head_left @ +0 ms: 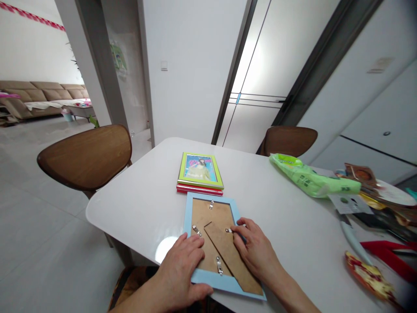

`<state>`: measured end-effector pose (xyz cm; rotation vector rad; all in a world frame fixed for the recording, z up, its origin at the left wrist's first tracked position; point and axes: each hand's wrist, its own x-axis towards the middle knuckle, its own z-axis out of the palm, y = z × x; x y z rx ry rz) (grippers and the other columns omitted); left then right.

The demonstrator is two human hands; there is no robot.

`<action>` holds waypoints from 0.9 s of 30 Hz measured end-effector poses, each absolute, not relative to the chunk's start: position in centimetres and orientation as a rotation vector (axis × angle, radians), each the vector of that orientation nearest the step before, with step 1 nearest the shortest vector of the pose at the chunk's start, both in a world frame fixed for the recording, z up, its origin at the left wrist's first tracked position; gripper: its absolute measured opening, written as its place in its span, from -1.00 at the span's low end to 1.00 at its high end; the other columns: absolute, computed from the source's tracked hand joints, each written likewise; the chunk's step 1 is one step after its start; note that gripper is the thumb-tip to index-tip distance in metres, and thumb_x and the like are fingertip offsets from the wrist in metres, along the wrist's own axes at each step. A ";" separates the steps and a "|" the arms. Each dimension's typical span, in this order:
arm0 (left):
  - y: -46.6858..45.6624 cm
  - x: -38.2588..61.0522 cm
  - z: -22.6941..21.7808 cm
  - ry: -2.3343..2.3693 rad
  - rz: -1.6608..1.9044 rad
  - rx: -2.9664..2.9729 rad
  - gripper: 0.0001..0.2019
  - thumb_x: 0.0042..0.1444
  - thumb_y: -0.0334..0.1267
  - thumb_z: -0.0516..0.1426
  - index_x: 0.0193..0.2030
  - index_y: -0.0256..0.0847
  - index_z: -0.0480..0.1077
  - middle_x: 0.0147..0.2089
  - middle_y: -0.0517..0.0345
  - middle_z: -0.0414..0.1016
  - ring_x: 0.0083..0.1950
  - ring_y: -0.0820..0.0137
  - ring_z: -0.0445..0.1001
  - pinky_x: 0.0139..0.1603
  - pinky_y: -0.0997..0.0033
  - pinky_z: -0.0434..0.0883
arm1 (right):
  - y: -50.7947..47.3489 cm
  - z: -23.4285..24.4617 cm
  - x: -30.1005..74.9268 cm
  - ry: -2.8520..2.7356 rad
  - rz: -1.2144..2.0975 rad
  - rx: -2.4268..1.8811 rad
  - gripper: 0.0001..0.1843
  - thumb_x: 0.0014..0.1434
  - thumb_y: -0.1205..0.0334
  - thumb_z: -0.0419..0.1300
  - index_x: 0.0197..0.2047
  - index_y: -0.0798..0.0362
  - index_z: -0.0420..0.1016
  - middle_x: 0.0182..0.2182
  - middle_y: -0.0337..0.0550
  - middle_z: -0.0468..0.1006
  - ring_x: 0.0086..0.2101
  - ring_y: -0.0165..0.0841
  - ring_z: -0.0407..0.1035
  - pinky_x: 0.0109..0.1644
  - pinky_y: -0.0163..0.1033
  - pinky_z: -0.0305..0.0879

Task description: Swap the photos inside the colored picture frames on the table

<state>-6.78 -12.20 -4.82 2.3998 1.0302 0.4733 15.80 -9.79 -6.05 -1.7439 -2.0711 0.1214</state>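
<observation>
A light blue picture frame [191, 208] lies face down on the white table [143, 195], showing its brown backing board [208, 215] with a stand and small metal clips. My left hand [182, 265] rests flat on the frame's lower left edge, fingers stretched, thumb under the near rim. My right hand [256, 248] lies on the backing at the right side, fingertips pressed on a metal clip [230, 230]. Just beyond the blue frame sits a stack of frames: a green frame [200, 170] with a picture on top of a red frame [198, 189].
Two brown wooden chairs [86, 156] [288, 139] stand at the table's left and far sides. A green plastic packet [309, 178], papers, a plate and red items crowd the table's right end. A sofa [42, 98] stands far left.
</observation>
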 end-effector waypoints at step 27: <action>-12.0 -7.7 -5.5 0.965 0.578 2.402 -0.67 -0.25 -0.16 0.28 -0.36 -0.21 0.28 0.05 -0.06 0.29 0.12 0.22 0.17 0.16 0.10 -0.06 | -12.6 -4.3 12.1 -2.428 0.363 -1.281 -0.87 -0.02 0.29 0.13 -0.44 -0.13 0.48 -0.34 -0.22 0.39 -0.27 -0.35 0.21 -0.19 -0.16 0.08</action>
